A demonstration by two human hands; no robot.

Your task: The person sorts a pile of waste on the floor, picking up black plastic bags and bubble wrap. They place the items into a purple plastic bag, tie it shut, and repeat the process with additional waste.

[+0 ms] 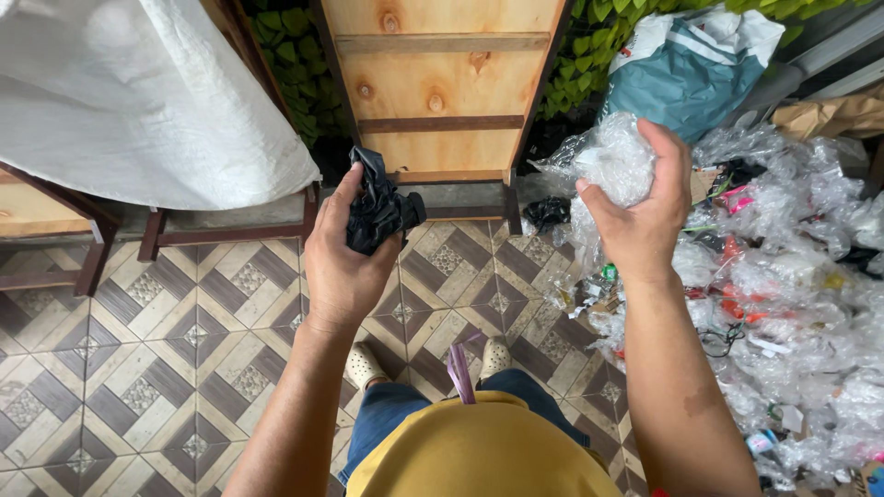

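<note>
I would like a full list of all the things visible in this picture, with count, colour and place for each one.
black plastic wad: one, black, crumpled in the left hand
clear plastic wad: one, transparent, gripped in the right hand
plastic pile: one heap, mostly clear with coloured scraps, floor at right
teal bag: one, teal and white, top right
wooden frame: one, light wood, top centre
white sack: one, white, top left
tiled floor: brown and cream pattern, below
purple strip: one, purple, by the waist
left hand: one, centre
right hand: one, right of centre
</note>
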